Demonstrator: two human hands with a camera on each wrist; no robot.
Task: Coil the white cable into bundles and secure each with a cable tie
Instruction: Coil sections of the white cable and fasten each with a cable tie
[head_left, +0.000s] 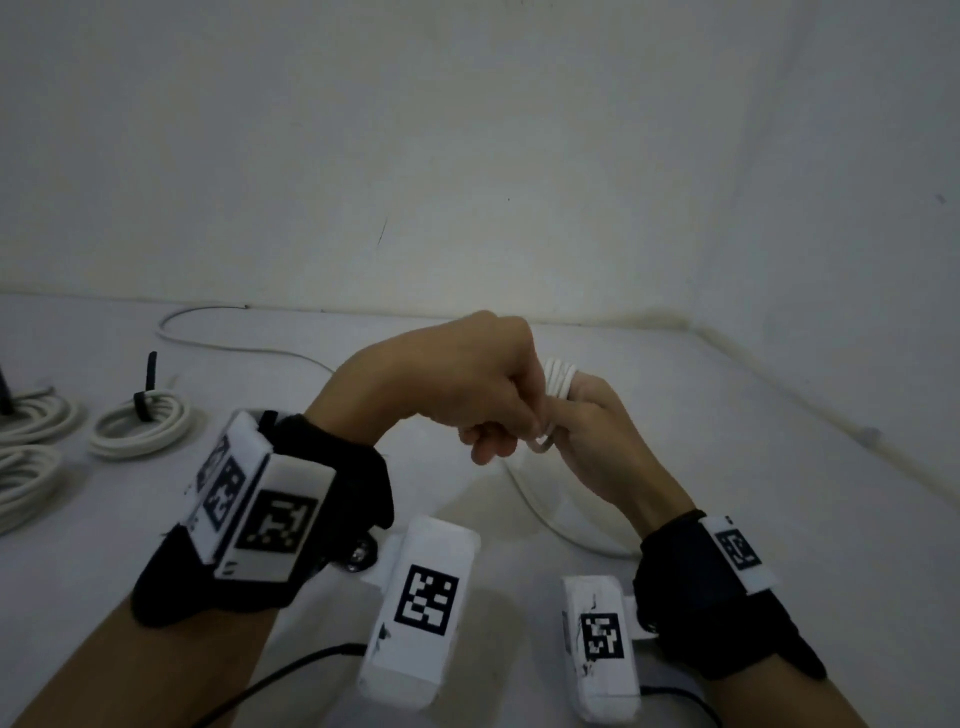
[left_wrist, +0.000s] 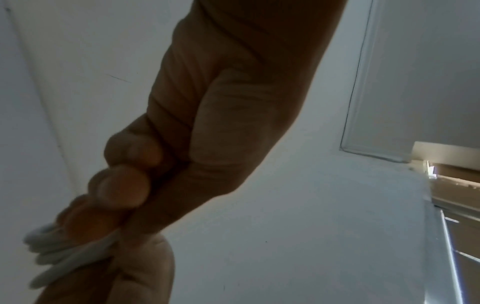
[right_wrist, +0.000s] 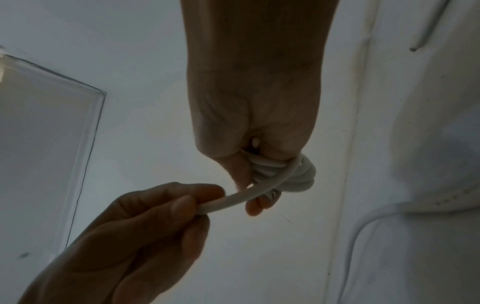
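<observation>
While the white table spreads out under your arms and meets the pale wall at the back, three finished bundles of white cord lie at its far left, the nearest one cinched with a black cable tie whose tail sticks up. Your left hand is raised above the table, fingers curled in a fist that pinches a strand of the white cable between thumb and fingertips. Your right hand meets it, with several turns of that cable wound round its fingers. The loose length of the cable trails down beneath your hands and snakes away across the table towards the back left.
</observation>
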